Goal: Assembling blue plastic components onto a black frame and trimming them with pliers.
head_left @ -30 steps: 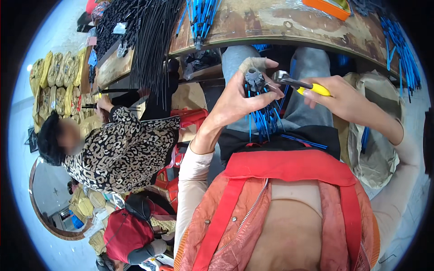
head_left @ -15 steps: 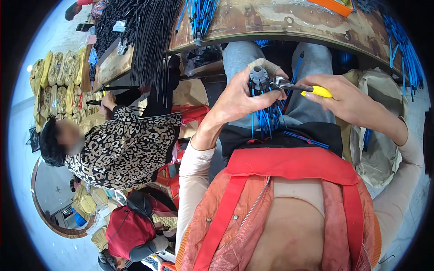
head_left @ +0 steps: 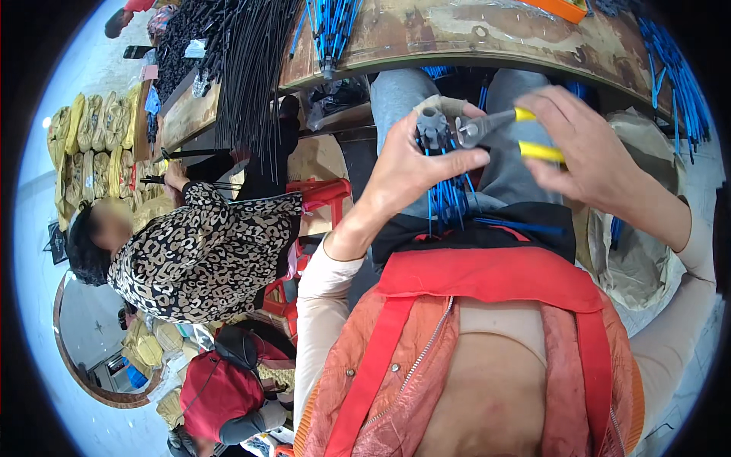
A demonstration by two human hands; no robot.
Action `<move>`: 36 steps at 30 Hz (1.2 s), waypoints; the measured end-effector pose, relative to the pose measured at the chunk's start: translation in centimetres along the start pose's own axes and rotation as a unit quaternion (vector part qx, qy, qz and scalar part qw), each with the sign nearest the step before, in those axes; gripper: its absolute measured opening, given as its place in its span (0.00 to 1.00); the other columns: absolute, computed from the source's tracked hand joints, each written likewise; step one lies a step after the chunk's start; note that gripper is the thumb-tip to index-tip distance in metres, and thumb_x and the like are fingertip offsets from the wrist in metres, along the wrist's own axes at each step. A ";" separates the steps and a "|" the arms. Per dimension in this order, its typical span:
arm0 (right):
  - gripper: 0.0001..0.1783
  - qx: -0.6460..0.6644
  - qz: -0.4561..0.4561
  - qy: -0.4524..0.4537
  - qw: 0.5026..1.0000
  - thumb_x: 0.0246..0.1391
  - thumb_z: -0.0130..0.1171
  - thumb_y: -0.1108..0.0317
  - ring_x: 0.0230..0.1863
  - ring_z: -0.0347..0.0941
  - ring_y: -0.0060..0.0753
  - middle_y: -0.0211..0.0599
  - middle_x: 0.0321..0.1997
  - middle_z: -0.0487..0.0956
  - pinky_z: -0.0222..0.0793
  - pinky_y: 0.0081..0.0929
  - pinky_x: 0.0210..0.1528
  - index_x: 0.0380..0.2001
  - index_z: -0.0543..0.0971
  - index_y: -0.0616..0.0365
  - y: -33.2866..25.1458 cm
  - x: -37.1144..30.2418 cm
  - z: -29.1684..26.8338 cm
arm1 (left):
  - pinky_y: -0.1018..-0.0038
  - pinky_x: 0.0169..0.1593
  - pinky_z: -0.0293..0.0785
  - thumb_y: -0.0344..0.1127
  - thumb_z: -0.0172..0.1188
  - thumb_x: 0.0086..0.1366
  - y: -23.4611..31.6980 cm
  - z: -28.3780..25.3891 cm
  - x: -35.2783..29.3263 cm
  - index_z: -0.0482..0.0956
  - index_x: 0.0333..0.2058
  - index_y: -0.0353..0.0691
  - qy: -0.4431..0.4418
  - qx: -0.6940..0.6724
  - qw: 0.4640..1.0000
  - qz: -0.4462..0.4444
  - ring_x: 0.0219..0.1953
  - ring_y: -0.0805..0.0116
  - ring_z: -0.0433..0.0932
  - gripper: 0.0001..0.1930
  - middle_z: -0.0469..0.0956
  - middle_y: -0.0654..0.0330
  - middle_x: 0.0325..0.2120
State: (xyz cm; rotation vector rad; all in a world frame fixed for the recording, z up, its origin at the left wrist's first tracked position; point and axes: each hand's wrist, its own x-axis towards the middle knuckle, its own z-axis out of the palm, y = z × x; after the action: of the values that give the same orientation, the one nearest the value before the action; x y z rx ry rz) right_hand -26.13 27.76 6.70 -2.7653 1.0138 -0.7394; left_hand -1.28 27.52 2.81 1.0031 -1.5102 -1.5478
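My left hand [head_left: 403, 166] is closed around a grey notched hub [head_left: 432, 126], which looks like an umbrella part. A bunch of thin blue ribs [head_left: 448, 204] hangs from it below my fingers. Tape or a fabric wrap covers part of a left finger. My right hand [head_left: 590, 148] grips pliers with yellow handles [head_left: 541, 151], the handles spread apart. The jaws of the pliers touch or nearly touch the hub's right side; blur hides the exact contact. A few loose blue rods [head_left: 521, 226] lie across my lap.
A worn wooden table [head_left: 426, 38] runs ahead of me, bearing a blue rib bundle [head_left: 331, 34], long black rods [head_left: 251, 84] and an orange tray [head_left: 560, 7]. More blue rods [head_left: 678, 84] hang at right above an open sack [head_left: 636, 263]. A co-worker [head_left: 205, 247] sits at left near a red stool [head_left: 324, 194].
The pliers' handles have gone from squeezed together to spread wide, and my right fingers have opened out with them. My left hand still holds the hub in nearly the same place.
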 end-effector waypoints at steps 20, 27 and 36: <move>0.22 0.437 0.348 -0.421 0.715 0.54 0.62 0.64 0.15 0.71 0.29 0.36 0.17 0.73 0.64 0.24 0.19 0.46 0.68 0.65 -1.1 3.1 -3.4 | 0.80 0.47 0.72 0.24 0.72 0.50 0.5 -2.0 -1.7 0.79 0.48 0.35 -0.128 -0.100 0.985 -0.065 0.41 0.80 0.75 0.24 0.80 0.66 0.40; 0.19 0.090 0.132 -0.164 0.974 0.53 0.61 0.61 0.29 0.72 0.48 0.42 0.23 0.68 0.64 0.38 0.31 0.40 0.67 0.63 -1.4 1.4 -1.6 | 0.81 0.42 0.72 0.30 0.74 0.49 -0.1 -1.3 -1.4 0.79 0.49 0.35 0.014 -0.062 0.997 -0.046 0.36 0.81 0.75 0.26 0.81 0.67 0.35; 0.23 0.508 0.407 -0.466 0.599 0.48 0.61 0.67 0.12 0.71 0.30 0.40 0.17 0.73 0.67 0.26 0.16 0.45 0.67 0.64 -1.4 3.4 -1.5 | 0.80 0.47 0.72 0.30 0.77 0.44 0.3 -2.9 -1.7 0.79 0.48 0.33 -0.093 -0.109 0.987 -0.067 0.39 0.79 0.76 0.30 0.81 0.63 0.36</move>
State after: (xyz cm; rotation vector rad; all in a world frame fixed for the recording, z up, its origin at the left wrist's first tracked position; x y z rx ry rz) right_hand -23.78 26.80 9.79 -1.0848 0.9228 0.2842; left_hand 2.11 27.86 3.20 0.8662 -1.3811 -1.9023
